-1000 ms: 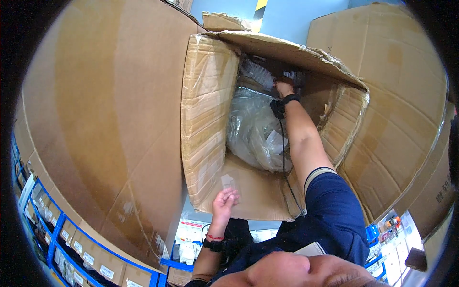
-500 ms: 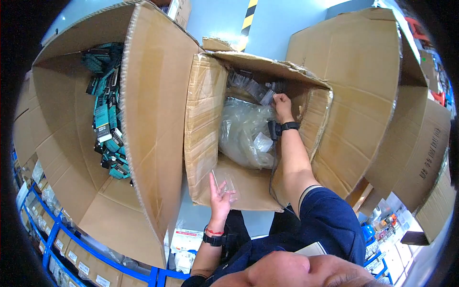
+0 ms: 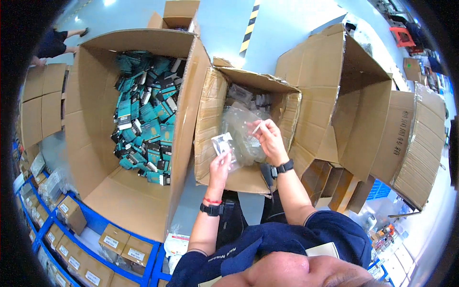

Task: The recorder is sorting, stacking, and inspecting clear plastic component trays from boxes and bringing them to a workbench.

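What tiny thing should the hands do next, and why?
Maybe bring the right hand over to the left hand. The left holds a clear plastic piece, the right pinches a small pale thing, and they are apart over the open, worn cardboard box, so joining them might keep both pieces together.

Access to the middle cardboard box [image 3: 205, 124] is open from above, with a gap between the left hand [image 3: 221, 166] and right hand [image 3: 271, 141]. The clear plastic bag [image 3: 251, 150] obstructs the interior; tall walls of the large left carton [image 3: 193, 86] and right carton [image 3: 308, 91] block sideways passage.
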